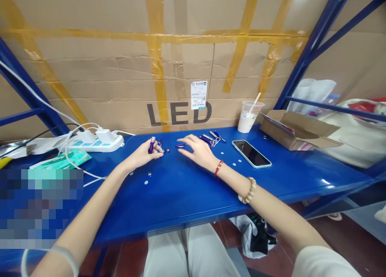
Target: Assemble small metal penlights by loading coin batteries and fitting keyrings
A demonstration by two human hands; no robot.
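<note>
My left hand (144, 153) pinches a small purple keychain flashlight (151, 144) upright above the blue metal shelf (187, 192). My right hand (197, 149) lies on the shelf with fingers spread, its fingertips beside a small purple part (180, 145). A pile of purple and blue keychain flashlights (211, 138) sits just beyond my right hand. Several small silver button cells (147, 178) are scattered on the shelf around both hands.
A black phone (251, 153) lies right of my right hand. Behind it stand a plastic cup with straw (250, 116) and an open cardboard box (297, 129). A white power strip with chargers (96, 141) and a green packet (62, 160) are at left. Taped cardboard forms the back wall.
</note>
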